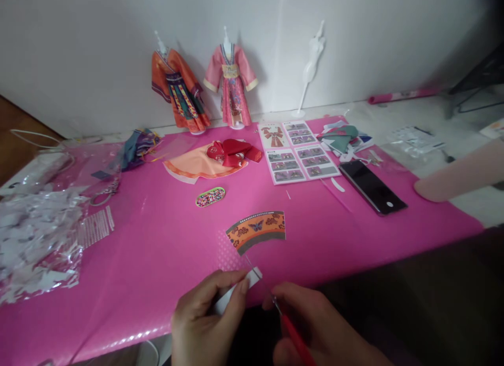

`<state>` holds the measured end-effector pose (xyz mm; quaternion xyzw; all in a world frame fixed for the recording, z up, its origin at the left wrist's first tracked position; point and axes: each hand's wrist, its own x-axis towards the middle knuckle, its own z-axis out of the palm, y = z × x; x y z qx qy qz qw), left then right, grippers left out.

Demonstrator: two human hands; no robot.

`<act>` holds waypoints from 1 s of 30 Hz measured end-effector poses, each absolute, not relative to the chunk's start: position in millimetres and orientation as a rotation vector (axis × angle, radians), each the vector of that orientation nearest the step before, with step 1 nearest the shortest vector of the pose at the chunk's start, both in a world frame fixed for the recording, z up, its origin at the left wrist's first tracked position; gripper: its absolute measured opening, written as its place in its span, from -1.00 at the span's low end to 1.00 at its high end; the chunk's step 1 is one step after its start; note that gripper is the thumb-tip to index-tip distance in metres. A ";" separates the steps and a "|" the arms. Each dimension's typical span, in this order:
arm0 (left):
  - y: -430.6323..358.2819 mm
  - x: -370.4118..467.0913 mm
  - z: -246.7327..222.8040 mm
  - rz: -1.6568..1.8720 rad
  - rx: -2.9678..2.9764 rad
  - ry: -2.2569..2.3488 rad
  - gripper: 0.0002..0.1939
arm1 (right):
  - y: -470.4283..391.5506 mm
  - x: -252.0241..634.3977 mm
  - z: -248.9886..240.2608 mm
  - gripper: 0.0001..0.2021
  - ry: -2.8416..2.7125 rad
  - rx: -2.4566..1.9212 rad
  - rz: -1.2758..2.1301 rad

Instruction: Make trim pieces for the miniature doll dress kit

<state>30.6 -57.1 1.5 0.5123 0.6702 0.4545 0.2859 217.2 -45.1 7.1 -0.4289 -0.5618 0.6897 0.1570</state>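
At the table's near edge, my left hand [207, 316] pinches a small white flat piece [255, 276] between thumb and fingers. A thin dark line crosses the outer end of that piece. Just to the right, my right hand [325, 321] is closed around a slim red-handled tool [294, 337] with a narrow metal tip. The tip points up and left toward the white piece, apart from it. Beyond my hands lies a curved orange fabric piece [256, 227] with a butterfly print and grey lower band. Past it sits a small green-rimmed oval tray [210, 197] of coloured beads.
Two dressed miniature mannequins [179, 90] and a bare white one [314, 61] stand along the wall. An instruction sheet [299, 150], a phone [372, 186] and red cloth [232, 153] lie on the pink cover [157, 261]. Plastic bags [39, 234] are at left.
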 end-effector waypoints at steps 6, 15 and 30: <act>-58.0 29.4 0.0 1.213 1.368 1.803 -0.94 | -48.4 217.4 0.3 -0.64 -1.511 -1.124 2.068; -56.6 31.4 4.6 1.232 1.335 1.788 -0.94 | -50.1 217.5 -11.3 -0.64 -1.381 -0.991 2.148; -56.7 30.4 2.8 1.216 1.391 1.824 -0.94 | -46.4 214.4 -1.4 -0.68 -1.805 -1.159 1.634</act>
